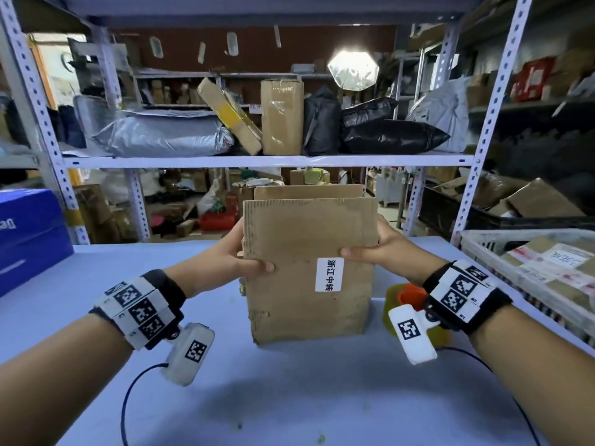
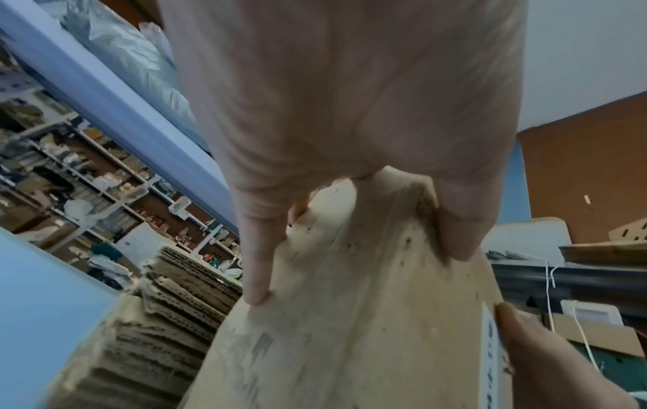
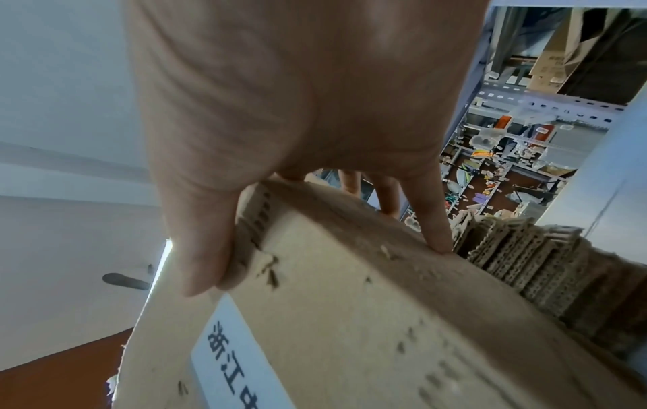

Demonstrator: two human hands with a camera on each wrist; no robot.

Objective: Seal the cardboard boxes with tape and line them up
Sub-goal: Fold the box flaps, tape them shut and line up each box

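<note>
A worn brown cardboard box (image 1: 309,268) stands upright at the middle of the pale blue desk (image 1: 289,397), its flaps raised and unsealed at the top. The near face is matte corrugated board, scuffed, with ragged torn spots along its left edge and exposed fluting along the top edge. A white rectangular label (image 1: 329,274) with black printed characters sits on that face, right of centre. The left hand (image 1: 225,255) takes the box's left side in its grip, thumb on the near face and fingers round the back; the left wrist view shows fingertips pressed on the board. The right hand (image 1: 383,249) holds the right side the same way, thumb just above the label. Behind the right wrist, beside the box on the desk, is a roll of tape (image 1: 405,300) with an orange core, partly hidden. A white plastic crate (image 1: 483,252) of parcels stands at the right, a glossy blue carton (image 1: 29,233) at the left
</note>
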